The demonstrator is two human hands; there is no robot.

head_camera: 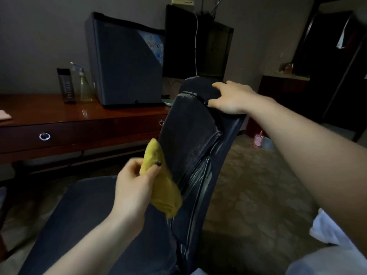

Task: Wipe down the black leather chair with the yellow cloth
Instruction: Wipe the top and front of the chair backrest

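Note:
The black leather chair point(190, 135) fills the middle of the view, its worn backrest rising toward the upper centre and its seat low on the left. My left hand point(133, 181) grips the bunched yellow cloth point(164, 187) and holds it against the left edge of the backrest. My right hand point(230, 97) holds the top of the backrest, fingers curled over its upper edge and thumb on the front.
A reddish wooden desk point(59, 124) with ring-pull drawers stands behind the chair. On it are a small grey fridge point(127, 62), a spray bottle point(84, 86) and a dark bottle point(66, 86). A black screen point(198, 42) hangs on the wall. Patterned carpet point(258, 185) lies to the right.

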